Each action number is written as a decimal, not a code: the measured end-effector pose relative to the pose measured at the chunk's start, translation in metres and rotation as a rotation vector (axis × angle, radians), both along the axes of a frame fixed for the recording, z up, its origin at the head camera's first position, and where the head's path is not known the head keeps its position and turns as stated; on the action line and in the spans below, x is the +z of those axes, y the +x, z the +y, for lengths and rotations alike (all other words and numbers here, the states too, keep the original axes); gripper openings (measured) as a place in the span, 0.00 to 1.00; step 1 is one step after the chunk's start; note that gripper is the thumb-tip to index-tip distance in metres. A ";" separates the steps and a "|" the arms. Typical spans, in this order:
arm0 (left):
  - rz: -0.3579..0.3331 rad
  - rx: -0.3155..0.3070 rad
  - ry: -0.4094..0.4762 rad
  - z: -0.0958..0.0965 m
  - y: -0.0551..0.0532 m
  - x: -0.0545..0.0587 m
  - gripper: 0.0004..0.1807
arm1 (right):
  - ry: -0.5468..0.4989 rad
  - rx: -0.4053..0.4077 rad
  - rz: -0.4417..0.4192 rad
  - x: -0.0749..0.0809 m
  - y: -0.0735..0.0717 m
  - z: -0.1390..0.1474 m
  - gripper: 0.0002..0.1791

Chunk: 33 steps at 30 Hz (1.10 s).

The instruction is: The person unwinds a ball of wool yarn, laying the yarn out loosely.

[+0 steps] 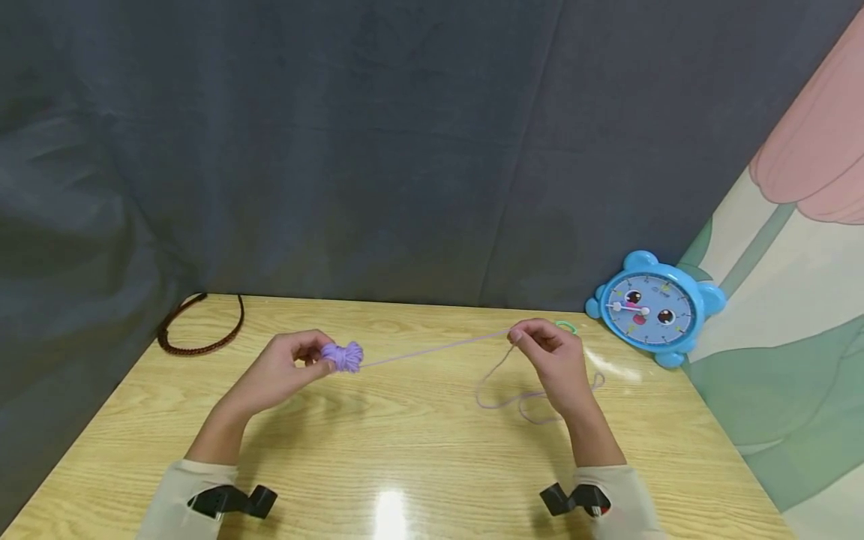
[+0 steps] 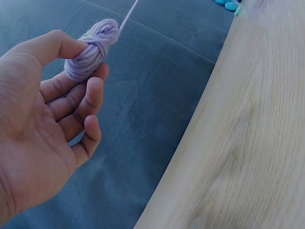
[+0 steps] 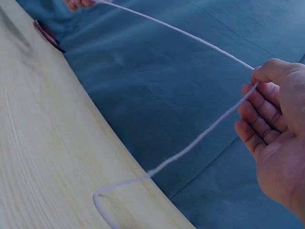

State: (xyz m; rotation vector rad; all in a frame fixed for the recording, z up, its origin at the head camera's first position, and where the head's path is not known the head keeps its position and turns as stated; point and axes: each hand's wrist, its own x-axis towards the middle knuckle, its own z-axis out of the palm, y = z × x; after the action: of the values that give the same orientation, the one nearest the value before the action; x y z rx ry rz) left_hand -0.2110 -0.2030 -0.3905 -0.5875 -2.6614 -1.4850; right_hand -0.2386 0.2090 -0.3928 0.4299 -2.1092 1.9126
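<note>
A small bundle of lilac yarn is pinched between the thumb and fingers of my left hand, held above the table. In the left wrist view the bundle shows strands wrapped round its middle. From it a single yarn strand runs nearly straight to my right hand, which pinches it between thumb and forefinger. Below that pinch, the loose yarn tail hangs down and lies in loops on the wooden table. Part of those loops is hidden behind the right hand and wrist.
At the table's back left lies a brown braided band. A blue bear-shaped clock leans at the back right, with a small green ring-like item near it. Dark curtain hangs behind the wooden table.
</note>
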 end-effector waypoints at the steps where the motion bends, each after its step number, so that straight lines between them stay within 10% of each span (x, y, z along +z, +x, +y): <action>1: 0.001 0.001 -0.001 0.000 0.000 0.000 0.04 | -0.005 -0.006 -0.002 0.000 0.000 0.001 0.09; 33: 0.014 0.011 0.002 -0.003 0.001 0.002 0.03 | -0.135 -0.137 -0.022 0.008 -0.004 0.029 0.06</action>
State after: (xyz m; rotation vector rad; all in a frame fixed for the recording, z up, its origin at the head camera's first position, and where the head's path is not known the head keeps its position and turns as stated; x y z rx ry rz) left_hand -0.2099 -0.2064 -0.3881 -0.5799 -2.6476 -1.4754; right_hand -0.2430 0.2382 -0.3845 0.2309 -1.9523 1.9733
